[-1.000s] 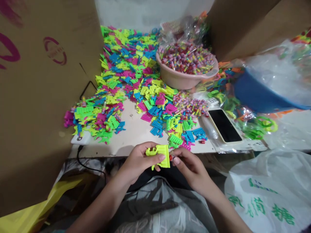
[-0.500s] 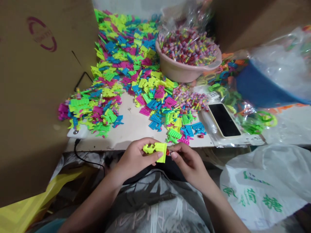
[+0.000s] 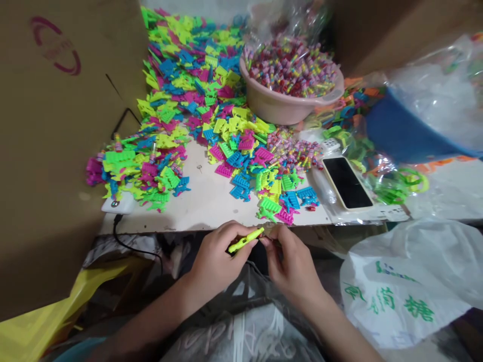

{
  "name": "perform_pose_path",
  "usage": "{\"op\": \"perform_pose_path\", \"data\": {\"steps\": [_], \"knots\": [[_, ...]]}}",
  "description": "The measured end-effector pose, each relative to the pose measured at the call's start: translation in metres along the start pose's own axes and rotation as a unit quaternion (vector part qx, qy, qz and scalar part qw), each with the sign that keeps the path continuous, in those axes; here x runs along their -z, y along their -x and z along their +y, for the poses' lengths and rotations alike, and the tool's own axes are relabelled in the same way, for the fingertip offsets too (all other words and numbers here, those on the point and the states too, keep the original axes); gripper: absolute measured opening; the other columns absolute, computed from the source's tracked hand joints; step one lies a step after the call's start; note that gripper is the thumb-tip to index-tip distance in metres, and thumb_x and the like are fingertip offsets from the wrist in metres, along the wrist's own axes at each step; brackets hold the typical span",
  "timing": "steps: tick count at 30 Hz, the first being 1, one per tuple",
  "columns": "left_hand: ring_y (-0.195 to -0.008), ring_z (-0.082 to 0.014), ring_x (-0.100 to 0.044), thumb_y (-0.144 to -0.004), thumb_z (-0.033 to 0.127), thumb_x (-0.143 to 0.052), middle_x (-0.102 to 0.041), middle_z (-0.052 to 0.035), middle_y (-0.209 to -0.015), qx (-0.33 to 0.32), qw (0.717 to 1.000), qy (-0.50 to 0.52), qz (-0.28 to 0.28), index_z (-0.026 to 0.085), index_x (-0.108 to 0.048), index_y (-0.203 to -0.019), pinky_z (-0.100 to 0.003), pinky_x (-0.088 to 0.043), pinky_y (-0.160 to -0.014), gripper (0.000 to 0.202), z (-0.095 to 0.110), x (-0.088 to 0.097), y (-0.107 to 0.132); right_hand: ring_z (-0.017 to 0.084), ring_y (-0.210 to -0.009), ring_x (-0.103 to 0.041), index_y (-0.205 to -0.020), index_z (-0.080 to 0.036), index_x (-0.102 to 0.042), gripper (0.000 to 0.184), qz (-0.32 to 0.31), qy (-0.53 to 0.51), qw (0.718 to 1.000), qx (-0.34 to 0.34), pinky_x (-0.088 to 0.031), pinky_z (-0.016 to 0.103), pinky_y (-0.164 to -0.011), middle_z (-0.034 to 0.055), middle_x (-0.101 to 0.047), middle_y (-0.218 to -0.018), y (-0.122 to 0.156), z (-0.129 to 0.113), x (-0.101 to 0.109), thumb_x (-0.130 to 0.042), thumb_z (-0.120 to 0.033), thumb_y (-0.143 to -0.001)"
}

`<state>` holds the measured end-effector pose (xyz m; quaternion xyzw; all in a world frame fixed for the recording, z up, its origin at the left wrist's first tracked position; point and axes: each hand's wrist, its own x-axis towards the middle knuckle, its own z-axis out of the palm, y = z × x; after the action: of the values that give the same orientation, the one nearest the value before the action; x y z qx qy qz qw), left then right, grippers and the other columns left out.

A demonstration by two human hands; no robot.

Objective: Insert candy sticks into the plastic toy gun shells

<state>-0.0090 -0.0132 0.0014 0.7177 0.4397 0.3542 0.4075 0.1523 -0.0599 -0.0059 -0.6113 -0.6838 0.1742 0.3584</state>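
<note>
Over my lap, just below the table's front edge, my left hand (image 3: 215, 259) grips a flat yellow plastic toy piece (image 3: 246, 240) between thumb and fingers. The piece is turned edge-on. Close against its right end is my right hand (image 3: 292, 259), its thumb and forefinger pinched together on a small red wrapped piece, mostly hidden by the fingers. Whether that piece sits inside the yellow toy or only against it, I cannot tell. Nearest on the table are a green plastic piece (image 3: 269, 207) and a pink one (image 3: 285, 216).
Heaps of coloured plastic pieces (image 3: 184, 65) cover the table (image 3: 204, 206). A pink basin (image 3: 279, 108) holds many small wrapped pieces, with more (image 3: 290, 151) spilled before it. A phone (image 3: 347, 182) lies at right, near a white bag (image 3: 400, 286). A cardboard box (image 3: 71, 151) stands left.
My left hand has turned the yellow toy piece from face-on to edge-on. My right hand has come closer to it, and less of the red wrapped piece shows. The camera view has shifted slightly.
</note>
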Motion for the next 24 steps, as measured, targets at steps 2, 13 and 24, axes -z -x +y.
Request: {"op": "perform_pose_path", "data": {"steps": [2, 13, 24], "knots": [[-0.076, -0.016, -0.068, -0.083, 0.017, -0.064, -0.074, -0.002, -0.083, 0.009, 1.0, 0.004, -0.017, 0.022, -0.067, -0.083, -0.023, -0.05, -0.07, 0.006, -0.003, 0.001, 0.002, 0.015, -0.057, -0.053, -0.079, -0.024, -0.039, 0.018, -0.025, -0.029, 0.999, 0.011, -0.038, 0.023, -0.053, -0.0004, -0.055, -0.067, 0.0, 0.002, 0.001, -0.046, -0.016, -0.093], [-0.06, -0.0133, -0.058, -0.082, 0.03, -0.061, -0.065, 0.0018, -0.068, 0.126, 0.983, 0.084, -0.1, 0.019, -0.062, -0.081, -0.021, -0.046, -0.057, 0.011, -0.012, 0.011, 0.001, 0.014, -0.066, -0.055, -0.082, -0.022, -0.049, 0.014, -0.166, -0.188, 0.968, -0.005, -0.042, 0.023, -0.06, 0.0002, -0.059, -0.074, -0.013, 0.009, 0.005, -0.049, -0.022, -0.096], [-0.126, -0.0336, -0.056, -0.09, 0.035, -0.05, -0.066, -0.0084, -0.13, 0.004, 0.894, -0.339, 0.294, 0.025, -0.067, -0.121, -0.05, -0.038, -0.108, 0.037, -0.046, 0.151, -0.053, 0.031, -0.092, -0.061, -0.107, -0.018, -0.068, 0.028, 0.112, 0.222, 0.963, -0.101, -0.044, 0.042, -0.078, 0.0147, -0.068, -0.103, -0.075, 0.133, 0.058, -0.047, -0.023, -0.089]]}}
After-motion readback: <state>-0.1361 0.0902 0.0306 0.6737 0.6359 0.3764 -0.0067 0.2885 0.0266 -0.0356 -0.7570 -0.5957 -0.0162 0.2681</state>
